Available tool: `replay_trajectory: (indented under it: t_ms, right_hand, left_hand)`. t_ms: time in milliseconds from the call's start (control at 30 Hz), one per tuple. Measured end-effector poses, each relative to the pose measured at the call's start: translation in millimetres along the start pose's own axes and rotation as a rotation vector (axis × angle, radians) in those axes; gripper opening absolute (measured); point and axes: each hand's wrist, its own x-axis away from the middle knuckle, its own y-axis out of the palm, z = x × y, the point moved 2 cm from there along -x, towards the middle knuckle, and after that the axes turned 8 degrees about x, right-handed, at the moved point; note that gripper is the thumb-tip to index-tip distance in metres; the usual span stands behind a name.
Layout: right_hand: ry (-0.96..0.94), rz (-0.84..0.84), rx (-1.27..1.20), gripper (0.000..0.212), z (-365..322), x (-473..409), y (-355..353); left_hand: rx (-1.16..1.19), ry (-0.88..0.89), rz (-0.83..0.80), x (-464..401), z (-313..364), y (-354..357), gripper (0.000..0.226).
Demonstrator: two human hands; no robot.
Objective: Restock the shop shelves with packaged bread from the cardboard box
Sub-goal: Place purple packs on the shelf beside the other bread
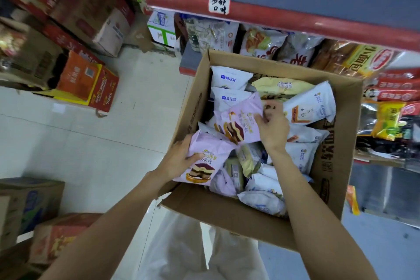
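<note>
An open cardboard box [329, 166] in front of me holds several bread packs in white, yellow and lilac wrappers. My left hand [179, 159] grips a lilac pack [209, 159] with a layered cake picture at the box's near left edge. My right hand [272, 125] pinches the edge of a second lilac pack [241, 120] in the middle of the box. White packs [229, 77] stand at the far left of the box; another white pack [311, 104] lies at the right.
A shop shelf with a red edge [295, 18] runs above the box, packed with bagged bread and snacks [261, 41]. More goods hang at the right [388, 120]. Cardboard cartons [88, 82] stand on the tiled floor at the left, others near my left arm [29, 207].
</note>
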Motion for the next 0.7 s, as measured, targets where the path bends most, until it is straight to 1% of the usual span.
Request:
replay_trajectory:
  t_ms: [67, 100, 233, 300, 367, 433, 500, 567, 633, 700]
  right_hand:
    - [-0.107, 0.073, 0.098, 0.024, -3, 13, -23]
    - [-0.148, 0.103, 0.137, 0.021, -5, 20, -36]
    - [-0.295, 0.238, 0.196, 0.016, -27, 42, -91]
    - [-0.397, 0.316, 0.192, 0.015, -49, 48, -121]
    - [-0.509, 0.375, 0.219, 0.016, -74, 50, -145]
    - [-0.581, 0.442, 0.298, 0.017, -97, 50, -166]
    - [-0.646, 0.512, 0.346, 0.014, -122, 48, -184]
    - [-0.708, 0.563, 0.359, 0.014, -149, 46, -204]
    - [-0.757, 0.589, 0.326, 0.022, -179, 43, -225]
    - [-0.781, 0.576, 0.252, 0.028, -209, 41, -248]
  left_hand:
    - [0.092, -0.026, 0.117, 5, 11, -16, 0.066]
    - [0.137, -0.04, 0.171, 8, 16, -25, 0.063]
    - [0.35, -0.056, 0.347, 19, 43, -67, 0.054]
    - [0.439, -0.013, 0.427, 23, 64, -91, 0.042]
    - [0.509, 0.069, 0.482, 26, 88, -114, 0.028]
    - [0.563, 0.176, 0.507, 28, 113, -138, 0.024]
    - [0.567, 0.276, 0.539, 28, 138, -164, 0.028]
    - [0.519, 0.359, 0.568, 27, 163, -193, 0.026]
    - [0.422, 0.402, 0.607, 26, 190, -224, 0.025]
    - [0.322, 0.448, 0.634, 28, 221, -258, 0.032]
